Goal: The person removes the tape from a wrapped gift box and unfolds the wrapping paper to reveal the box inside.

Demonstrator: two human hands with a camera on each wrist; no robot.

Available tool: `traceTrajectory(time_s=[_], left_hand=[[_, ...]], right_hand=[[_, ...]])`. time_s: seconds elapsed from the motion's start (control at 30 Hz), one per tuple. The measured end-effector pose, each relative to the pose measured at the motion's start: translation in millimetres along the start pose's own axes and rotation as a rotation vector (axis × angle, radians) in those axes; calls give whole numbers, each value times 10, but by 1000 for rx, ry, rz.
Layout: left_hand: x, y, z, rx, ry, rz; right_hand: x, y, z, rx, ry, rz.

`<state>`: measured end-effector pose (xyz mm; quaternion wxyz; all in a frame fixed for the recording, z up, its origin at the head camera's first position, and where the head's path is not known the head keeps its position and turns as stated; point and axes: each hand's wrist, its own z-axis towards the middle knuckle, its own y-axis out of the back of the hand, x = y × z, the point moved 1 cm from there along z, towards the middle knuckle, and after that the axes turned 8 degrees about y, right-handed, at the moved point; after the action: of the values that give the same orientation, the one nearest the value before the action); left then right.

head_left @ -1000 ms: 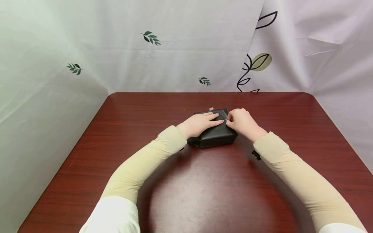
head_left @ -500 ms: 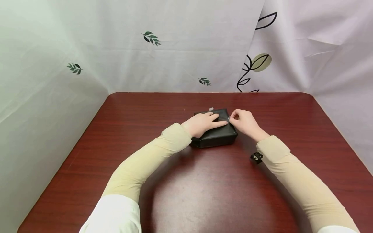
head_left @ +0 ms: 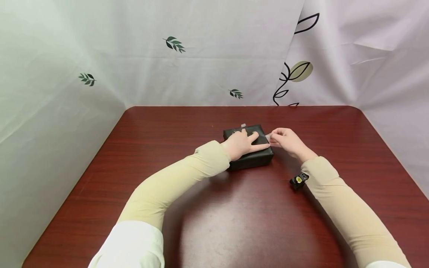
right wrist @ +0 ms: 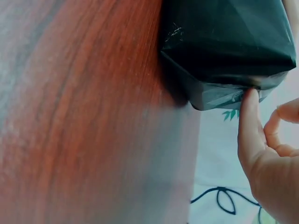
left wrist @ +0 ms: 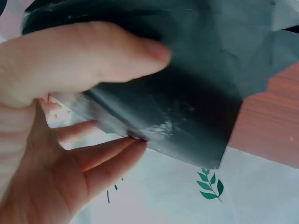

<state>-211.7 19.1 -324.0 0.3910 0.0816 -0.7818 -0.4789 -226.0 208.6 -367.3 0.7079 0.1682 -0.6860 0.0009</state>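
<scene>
A package wrapped in shiny black paper (head_left: 252, 160) lies on the table. Across its top my left hand (head_left: 239, 143) presses down with spread fingers, one stretched straight to the right edge. In the left wrist view, the thumb (left wrist: 126, 53) lies along a folded face and the other fingertips touch the far edge. My right hand (head_left: 289, 141) is at the package's right end, pinching a whitish, see-through strip of tape (head_left: 268, 137) between thumb and finger. The right wrist view has one straight finger (right wrist: 250, 121) touching the end face, beside shiny clear tape.
A small whitish tab (head_left: 243, 125) shows at the package's back edge. The reddish-brown wooden table (head_left: 167, 126) ends against a white curtain (head_left: 201, 74) with leaf prints. A small black wrist camera (head_left: 299, 180) hangs under the right cuff.
My left hand has slid right over the package, its finger reaching the right edge. My right hand has drawn slightly right, away from the top, and the whitish strip now shows at its fingertips.
</scene>
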Motion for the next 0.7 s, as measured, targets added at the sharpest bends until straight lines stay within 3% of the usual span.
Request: traceTrajectory(time_s=[0.17,0.33,0.7], left_hand=[[-14,21,-10,4,-18,92],[25,22,19,18,-25,106],[76,50,107,96,-50,68]], right_hand=[[-54,42,-13,32,-38,234],[-93,66,-28,59,-5,388],[-127,93,-37,82,1,388]])
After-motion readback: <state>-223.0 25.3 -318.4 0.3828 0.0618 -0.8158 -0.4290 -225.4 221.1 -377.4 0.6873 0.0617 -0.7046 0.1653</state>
